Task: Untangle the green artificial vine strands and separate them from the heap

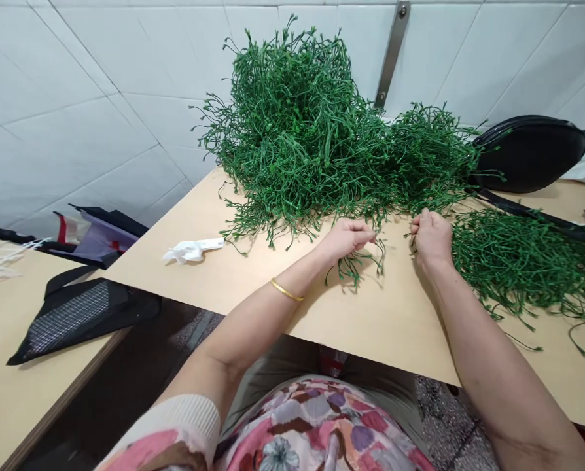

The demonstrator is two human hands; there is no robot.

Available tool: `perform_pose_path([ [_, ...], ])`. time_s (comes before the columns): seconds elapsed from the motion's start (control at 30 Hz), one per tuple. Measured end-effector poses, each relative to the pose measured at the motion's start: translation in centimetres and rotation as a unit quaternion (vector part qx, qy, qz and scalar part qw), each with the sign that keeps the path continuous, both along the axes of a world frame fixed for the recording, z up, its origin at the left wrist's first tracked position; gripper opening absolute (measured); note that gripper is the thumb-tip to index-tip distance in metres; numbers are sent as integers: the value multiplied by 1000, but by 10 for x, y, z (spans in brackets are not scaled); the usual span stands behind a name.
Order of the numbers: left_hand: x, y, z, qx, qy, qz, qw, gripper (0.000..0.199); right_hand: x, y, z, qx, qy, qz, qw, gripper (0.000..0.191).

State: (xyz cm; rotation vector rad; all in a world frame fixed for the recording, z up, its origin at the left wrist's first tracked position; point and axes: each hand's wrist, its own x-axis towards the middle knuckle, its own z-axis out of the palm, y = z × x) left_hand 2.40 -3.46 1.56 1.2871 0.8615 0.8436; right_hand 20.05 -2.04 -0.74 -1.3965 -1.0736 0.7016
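My left hand (349,239) is closed in a pinch over the table, on thin green artificial-looking plant stems. A few green stems (352,269) with small branched tips show just below and beside its fingers. To its right, my right hand (430,239) is also closed, thumb uppermost; what its fingers hold, if anything, is hidden. A large tangled heap of green stems (302,131) rises behind both hands against the wall. Beside my right forearm lies a lower, flatter pile of green stems (523,261).
The wooden table (253,281) stands against a white tiled wall. A crumpled white tissue-like piece (189,251) lies at left. A black round bag (531,154) with a strap sits at back right. On the left-hand table are a black mesh bag (76,314) and a purple folded item (99,239).
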Motion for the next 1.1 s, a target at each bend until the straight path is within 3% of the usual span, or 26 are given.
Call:
perform_pose_path([
  [0.07,-5,5,-2,-23,-11,46,999,15,-2,-6,7,11,13,7,1000,41],
  [0.17,-10,10,-4,-40,-21,66,997,17,-12,-14,13,32,24,83,996,41],
  [0.37,-7,7,-6,-29,-35,32,998,14,-18,-21,13,36,-34,155,987,29],
  [0.57,-5,5,-4,-30,-46,53,997,17,-25,-28,13,-30,-105,319,942,27],
  [0.63,-5,5,-4,-27,-45,64,997,18,-26,-28,11,-33,-127,342,930,25],
  [0.83,3,3,-7,0,-23,116,993,21,-22,-24,4,10,-309,255,916,21],
  [0.97,5,1,-7,3,-38,140,989,18,-21,-24,0,51,-447,215,867,23],
  [1.1,4,0,-5,-26,-67,92,993,6,-21,-26,-2,59,-507,216,832,25],
])
